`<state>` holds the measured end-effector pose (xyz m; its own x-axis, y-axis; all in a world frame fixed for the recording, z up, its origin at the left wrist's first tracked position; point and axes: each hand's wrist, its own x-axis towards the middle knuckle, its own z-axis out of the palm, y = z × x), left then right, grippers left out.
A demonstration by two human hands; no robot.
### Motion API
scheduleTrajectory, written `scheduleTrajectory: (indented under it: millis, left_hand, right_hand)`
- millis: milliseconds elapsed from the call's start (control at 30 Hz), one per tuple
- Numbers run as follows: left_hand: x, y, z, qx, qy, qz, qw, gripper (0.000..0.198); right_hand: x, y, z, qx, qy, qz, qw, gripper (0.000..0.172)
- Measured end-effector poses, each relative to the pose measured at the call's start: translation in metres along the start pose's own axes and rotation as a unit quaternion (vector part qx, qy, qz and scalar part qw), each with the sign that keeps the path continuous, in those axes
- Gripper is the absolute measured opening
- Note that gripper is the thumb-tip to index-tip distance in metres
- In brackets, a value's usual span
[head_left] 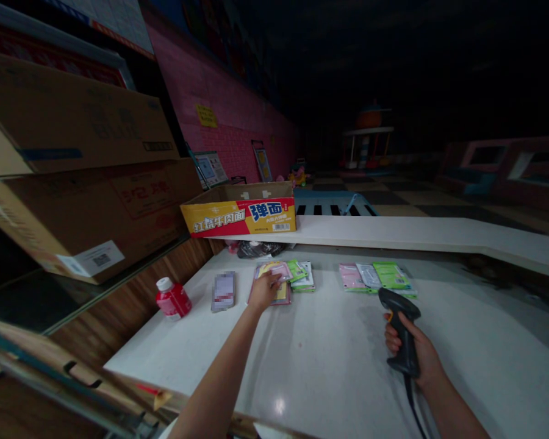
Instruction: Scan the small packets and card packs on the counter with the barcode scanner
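My right hand [416,353] is wrapped round a black handheld barcode scanner [401,332], whose cord trails down toward me. The scanner's head points at a group of flat packets [375,276] in pink, white and green on the white counter. Further left, my left hand [264,291] pinches a pink packet [279,270] over a pile of flat packets [282,296] in yellow and pink. Touching that pile on its right are green and white packets [304,277]. The fingertips of my left hand are partly hidden from view.
A phone [223,291] and a red bottle [174,299] with a white cap stand left on the counter [311,366]. A yellow and red open carton [242,216] rests on the raised ledge [393,233]. Large cardboard boxes [96,207] are stacked on the left shelf.
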<state>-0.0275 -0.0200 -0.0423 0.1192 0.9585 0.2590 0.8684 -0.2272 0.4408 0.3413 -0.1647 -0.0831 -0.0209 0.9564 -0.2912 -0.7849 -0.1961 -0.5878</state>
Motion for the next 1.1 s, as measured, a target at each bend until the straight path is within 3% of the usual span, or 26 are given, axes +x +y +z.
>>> scheduleTrajectory:
  millis: [133,267,400,533,667,767,867,1100]
  left_hand:
    - [0.001,-0.001,-0.002,0.003,0.000,0.026,1.000,0.035]
    - [0.002,0.017,-0.006,0.030,0.084,0.058,0.994,0.034]
    - [0.000,0.058,0.002,0.005,0.163,0.127,0.978,0.027]
    - [-0.003,0.108,0.036,-0.082,0.106,0.168,0.977,0.021]
    - [0.005,0.151,0.092,-0.231,-0.003,0.074,0.970,0.020]
    - [0.018,0.180,0.129,-0.352,-0.077,-0.054,0.931,0.013]
    - [0.033,0.203,0.151,-0.377,-0.079,-0.149,0.911,0.012]
    - [0.058,0.220,0.159,-0.231,-0.006,-0.179,0.956,0.033]
  right_hand:
    - [0.001,0.000,0.000,0.007,0.002,-0.010,1.000,0.036]
    - [0.001,-0.002,0.006,0.001,0.003,-0.016,1.000,0.038]
    - [0.002,-0.003,0.008,-0.004,0.014,-0.029,0.999,0.040]
    - [0.003,-0.004,0.008,-0.021,0.013,-0.045,0.999,0.042]
    - [-0.002,-0.006,0.012,-0.021,0.038,-0.076,0.996,0.042]
    - [-0.006,-0.008,0.016,-0.010,0.054,-0.086,0.995,0.042]
    - [-0.008,-0.010,0.019,0.004,0.062,-0.087,0.994,0.043]
    - [-0.006,-0.010,0.020,0.022,0.066,-0.085,0.994,0.046]
